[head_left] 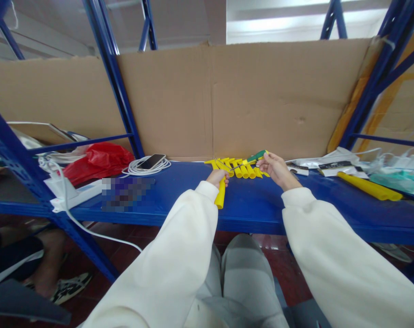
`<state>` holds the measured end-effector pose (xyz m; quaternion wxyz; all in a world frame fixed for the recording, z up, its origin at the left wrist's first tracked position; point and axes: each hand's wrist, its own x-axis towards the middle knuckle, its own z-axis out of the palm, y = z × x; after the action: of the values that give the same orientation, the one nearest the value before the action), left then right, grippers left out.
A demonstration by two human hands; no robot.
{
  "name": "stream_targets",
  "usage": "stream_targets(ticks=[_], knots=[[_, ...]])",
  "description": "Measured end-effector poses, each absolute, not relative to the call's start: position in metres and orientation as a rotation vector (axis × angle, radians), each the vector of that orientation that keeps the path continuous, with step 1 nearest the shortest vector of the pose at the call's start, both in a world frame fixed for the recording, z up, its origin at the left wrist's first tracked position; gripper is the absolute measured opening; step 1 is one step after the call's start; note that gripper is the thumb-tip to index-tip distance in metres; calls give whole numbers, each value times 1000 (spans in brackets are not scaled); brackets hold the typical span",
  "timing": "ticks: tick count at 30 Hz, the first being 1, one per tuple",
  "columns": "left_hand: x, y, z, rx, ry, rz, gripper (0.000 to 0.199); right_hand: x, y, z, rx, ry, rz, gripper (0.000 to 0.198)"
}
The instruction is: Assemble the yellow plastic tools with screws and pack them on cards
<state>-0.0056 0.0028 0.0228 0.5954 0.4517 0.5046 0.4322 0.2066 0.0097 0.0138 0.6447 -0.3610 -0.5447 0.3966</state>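
Observation:
My left hand [217,178] is closed around a yellow tube-like piece [220,197], whose lower end sticks out below my fingers toward the bench's front edge. A screwdriver [256,157] with a green and yellow handle is held in my right hand [275,170], fingers pinched at the handle's end. Its thin metal shaft slants down to the left, and the tip reaches the top of my left hand; whether it touches the yellow piece is hidden. Just behind and between my hands, several more yellow tube-like pieces [244,171] lie in a row on the blue bench [254,200].
Left on the bench are a phone [152,161] on a coiled white cable [138,171], a red plastic bag [98,160] and a white power strip [85,193]. Longer yellow tubes [369,186] lie right. Cardboard [261,95] walls the back. Another person's leg [53,257] shows lower left.

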Motion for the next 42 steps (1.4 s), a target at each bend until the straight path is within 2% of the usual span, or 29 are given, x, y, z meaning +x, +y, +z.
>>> stream_targets(ticks=[11, 20, 27, 33, 42], knots=[[-5, 5, 20, 1088, 1183, 1016, 23, 203, 10, 12, -897, -1151, 772, 55], [-5, 3, 23, 1090, 1186, 1017, 23, 205, 6, 15, -795, -1197, 961, 40], [-4, 11, 15, 1091, 1163, 1045, 21, 205, 13, 10, -859, -1152, 819, 52], [-4, 16, 11, 1096, 1158, 1040, 22, 205, 15, 11, -866, -1140, 787, 53], [-4, 19, 9, 1062, 1179, 1049, 20, 205, 6, 14, -783, -1239, 947, 48]])
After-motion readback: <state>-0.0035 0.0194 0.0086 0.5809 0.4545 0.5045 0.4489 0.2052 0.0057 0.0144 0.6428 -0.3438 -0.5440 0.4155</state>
